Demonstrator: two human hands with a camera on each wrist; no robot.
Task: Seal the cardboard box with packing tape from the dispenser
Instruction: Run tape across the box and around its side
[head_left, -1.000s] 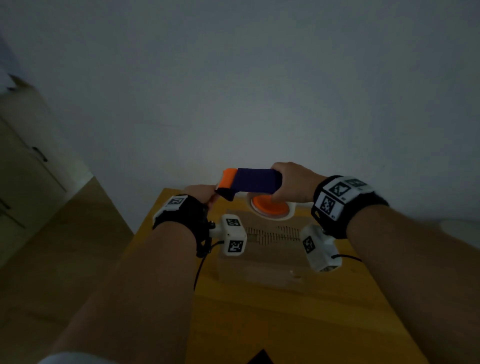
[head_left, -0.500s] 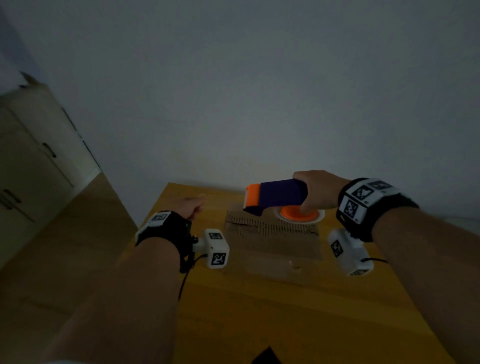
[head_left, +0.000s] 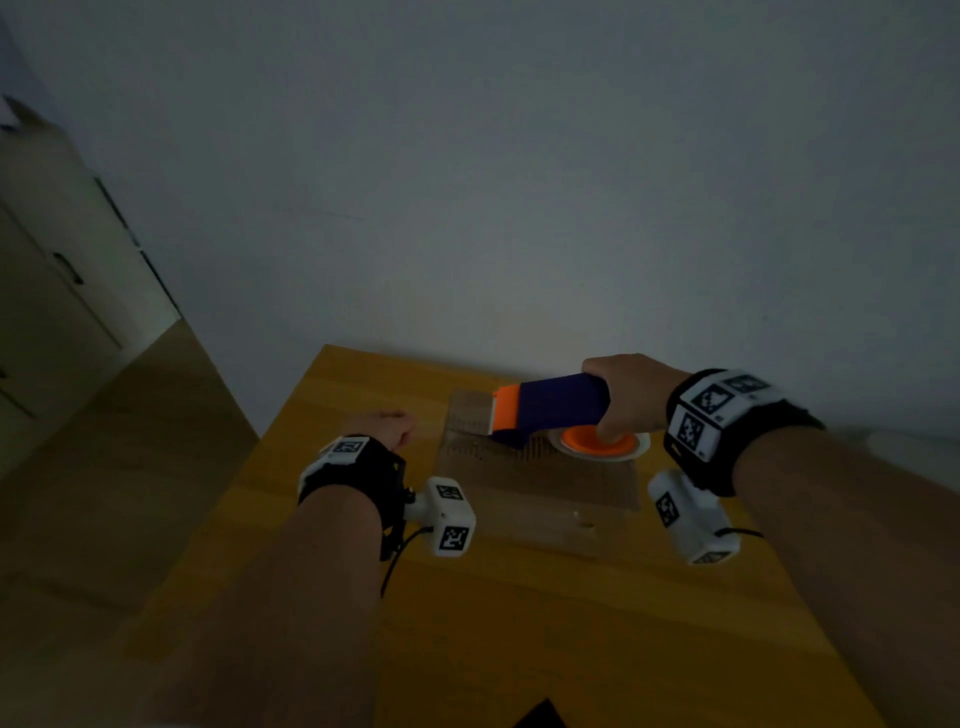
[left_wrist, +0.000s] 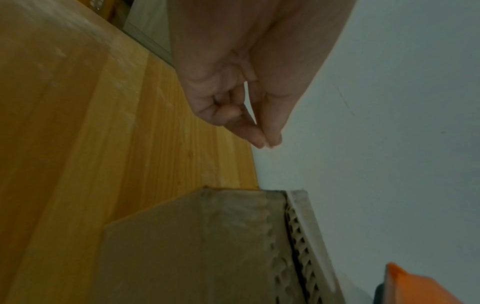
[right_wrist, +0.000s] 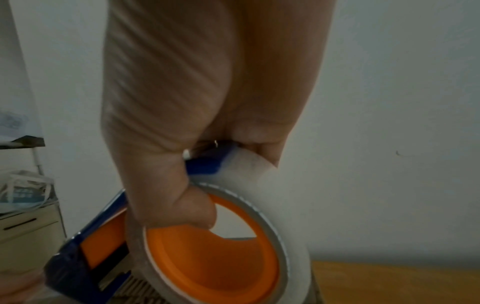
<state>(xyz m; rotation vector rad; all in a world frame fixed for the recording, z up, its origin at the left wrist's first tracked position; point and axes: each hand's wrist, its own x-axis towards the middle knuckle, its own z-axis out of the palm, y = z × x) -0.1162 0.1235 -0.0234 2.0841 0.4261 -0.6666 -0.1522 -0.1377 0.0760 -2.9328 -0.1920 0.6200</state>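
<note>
A flat brown cardboard box (head_left: 545, 488) lies on the yellow wooden table (head_left: 519, 623), with corrugated flap edges showing (left_wrist: 293, 236). My right hand (head_left: 623, 400) grips the blue and orange tape dispenser (head_left: 550, 405) just above the box's far right part, thumb hooked into the orange core of the white tape roll (right_wrist: 272, 185). The dispenser's orange blade end points left over the box. My left hand (head_left: 389, 426) hovers left of the box, fingers curled, thumb and forefinger tips (left_wrist: 267, 142) touching. I see nothing between them.
A pale wall stands right behind the table's far edge. A cream cabinet (head_left: 52, 270) and wooden floor lie to the left. In the right wrist view a shelf unit with clutter (right_wrist: 20, 195) sits at the left. The table's left edge runs close to my left forearm.
My left hand has left the dispenser's orange end and moved left, beside the box. My right hand has carried the dispenser rightward and lower over the box.
</note>
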